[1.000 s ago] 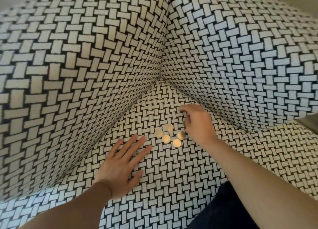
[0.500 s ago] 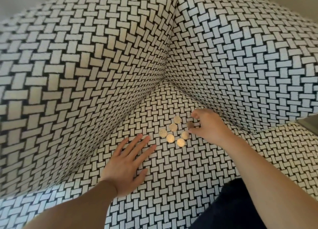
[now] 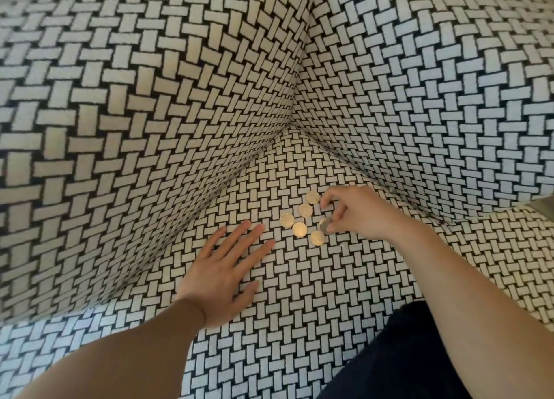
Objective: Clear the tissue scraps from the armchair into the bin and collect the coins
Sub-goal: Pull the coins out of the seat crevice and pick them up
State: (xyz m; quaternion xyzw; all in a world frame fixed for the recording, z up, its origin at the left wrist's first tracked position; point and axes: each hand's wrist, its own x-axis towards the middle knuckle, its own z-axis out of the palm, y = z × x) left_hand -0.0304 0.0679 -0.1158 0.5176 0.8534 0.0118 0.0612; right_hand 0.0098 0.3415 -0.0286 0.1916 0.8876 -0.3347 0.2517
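Observation:
Several gold coins (image 3: 299, 229) lie close together on the armchair seat (image 3: 299, 293), which is covered in a black-and-white woven pattern. My right hand (image 3: 356, 214) is at the right side of the cluster, and its thumb and fingers pinch one coin (image 3: 324, 225) that is tilted up off the fabric. My left hand (image 3: 223, 274) rests flat on the seat with fingers spread, its fingertips just left of the coins. No tissue scraps or bin are in view.
The armchair's back (image 3: 135, 113) rises on the left and its armrest side (image 3: 434, 98) on the right, meeting in a corner behind the coins. A tiny white speck (image 3: 344, 244) lies right of the coins. Dark trousers (image 3: 398, 356) show at bottom right.
My right hand has moved from behind the coins to their right side and has lifted one coin on edge between its fingers. My left hand stays flat on the seat.

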